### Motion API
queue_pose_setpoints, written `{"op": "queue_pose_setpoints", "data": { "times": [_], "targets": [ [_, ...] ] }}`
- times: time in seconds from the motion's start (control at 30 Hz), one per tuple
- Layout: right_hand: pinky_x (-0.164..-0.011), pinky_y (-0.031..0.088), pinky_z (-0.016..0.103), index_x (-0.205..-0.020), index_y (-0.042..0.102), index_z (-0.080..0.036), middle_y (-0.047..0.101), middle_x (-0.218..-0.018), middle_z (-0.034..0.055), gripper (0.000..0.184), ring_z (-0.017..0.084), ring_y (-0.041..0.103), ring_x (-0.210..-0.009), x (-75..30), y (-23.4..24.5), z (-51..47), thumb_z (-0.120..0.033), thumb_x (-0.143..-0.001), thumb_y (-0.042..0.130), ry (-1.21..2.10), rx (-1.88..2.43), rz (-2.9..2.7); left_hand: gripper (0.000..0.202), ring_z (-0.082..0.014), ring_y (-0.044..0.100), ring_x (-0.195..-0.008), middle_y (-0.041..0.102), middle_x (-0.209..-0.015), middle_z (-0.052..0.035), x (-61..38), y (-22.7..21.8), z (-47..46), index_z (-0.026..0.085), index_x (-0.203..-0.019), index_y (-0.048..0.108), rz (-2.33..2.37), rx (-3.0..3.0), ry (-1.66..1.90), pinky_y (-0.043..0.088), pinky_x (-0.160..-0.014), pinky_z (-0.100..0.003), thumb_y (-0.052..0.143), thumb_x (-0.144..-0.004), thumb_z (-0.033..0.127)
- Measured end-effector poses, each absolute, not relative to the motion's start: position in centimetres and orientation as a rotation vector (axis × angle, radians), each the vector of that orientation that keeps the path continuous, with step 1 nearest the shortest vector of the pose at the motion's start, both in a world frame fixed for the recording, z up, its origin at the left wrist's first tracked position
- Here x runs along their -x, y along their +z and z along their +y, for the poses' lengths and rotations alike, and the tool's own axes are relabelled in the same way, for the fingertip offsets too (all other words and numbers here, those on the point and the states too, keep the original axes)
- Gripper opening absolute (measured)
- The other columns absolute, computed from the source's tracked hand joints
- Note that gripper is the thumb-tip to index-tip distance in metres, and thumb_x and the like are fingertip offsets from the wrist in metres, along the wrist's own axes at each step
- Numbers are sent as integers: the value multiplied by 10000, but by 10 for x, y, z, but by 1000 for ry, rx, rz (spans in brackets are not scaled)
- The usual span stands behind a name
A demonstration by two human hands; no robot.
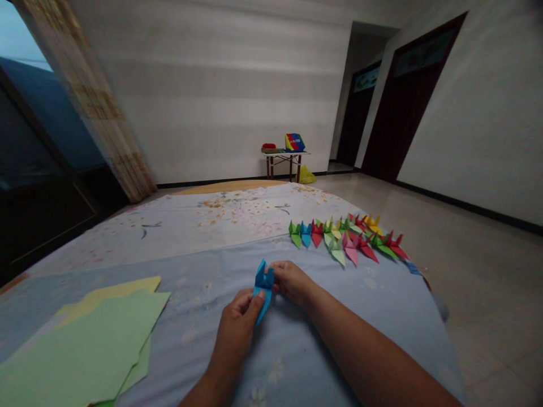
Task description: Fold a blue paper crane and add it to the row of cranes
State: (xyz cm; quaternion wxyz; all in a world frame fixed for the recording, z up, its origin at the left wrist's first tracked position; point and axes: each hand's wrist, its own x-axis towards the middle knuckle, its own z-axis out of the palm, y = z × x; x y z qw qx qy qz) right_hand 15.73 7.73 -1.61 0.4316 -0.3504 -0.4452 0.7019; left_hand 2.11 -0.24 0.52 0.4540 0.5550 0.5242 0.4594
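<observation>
A blue folded paper crane (263, 285) is partly formed, and both hands hold it above a pale blue flowered quilt (212, 294). My left hand (235, 328) pinches its lower part between thumb and fingers. My right hand (291, 282) grips its right side, and the fingers hide part of the paper. Beyond my right hand stands a double row of several multicoloured origami cranes (343, 240) in green, red, pink and yellow. To the left of my hands lie stacked sheets of green and yellow paper (80, 345).
A small folding table (284, 157) against the far wall holds a striped box (294, 142) and a red item (268, 146). A yellow bag (305, 175) sits beside it. A tiled floor (466, 282) lies right of the quilt; a curtain (97, 102) hangs at left.
</observation>
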Motion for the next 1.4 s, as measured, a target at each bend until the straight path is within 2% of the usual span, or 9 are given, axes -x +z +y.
{"op": "queue_pose_setpoints", "data": {
  "times": [0.33, 0.47, 0.63, 0.83, 1.17, 1.4],
  "targets": [
    [-430, 247, 204, -558, 496, -152, 464, -463, -51, 278, 47, 374, -406, -160, -8, 75, -354, -599, 683, 1800, 843, -1075, 371, -240, 599, -916, 699, -921, -58, -21, 4, -4, 178, -944, 714, 1296, -1354, 1110, 416, -869, -322, 573, -754, 464],
    [-429, 240, 209, -565, 527, -135, 477, -470, -41, 316, 46, 375, -406, -162, -7, 74, -394, -618, 700, 1852, 839, -1160, 343, -233, 598, -915, 698, -914, -53, -20, 3, -2, 185, -895, 725, 1276, -1362, 1125, 409, -868, -306, 583, -747, 460],
    [-445, 251, 219, -541, 533, -129, 473, -455, -42, 359, 50, 381, -410, -162, -8, 73, -430, -622, 710, 1823, 806, -1210, 365, -214, 606, -811, 692, -790, -43, -20, 2, 0, 169, -875, 716, 1296, -1314, 1125, 438, -766, -282, 612, -720, 482],
    [-473, 302, 217, -529, 525, -128, 494, -477, -39, 295, 60, 420, -439, -157, -4, 70, -348, -560, 720, 1855, 832, -1011, 377, -171, 566, -692, 656, -723, -28, -23, 4, -2, 161, -813, 707, 1290, -1275, 1156, 423, -633, -241, 652, -672, 506],
    [-466, 299, 215, -524, 516, -131, 498, -466, -39, 280, 60, 420, -431, -160, -3, 73, -332, -549, 709, 1821, 870, -970, 356, -129, 503, -633, 636, -695, 3, -23, 3, -1, 179, -829, 719, 1255, -1218, 1142, 376, -595, -216, 667, -665, 490],
    [-470, 303, 220, -530, 516, -137, 491, -461, -44, 293, 64, 418, -435, -160, -2, 73, -345, -552, 720, 1796, 885, -974, 359, -131, 504, -642, 643, -734, -7, -23, 6, -3, 170, -825, 721, 1266, -1233, 1134, 371, -585, -214, 660, -671, 488]
  ]
}}
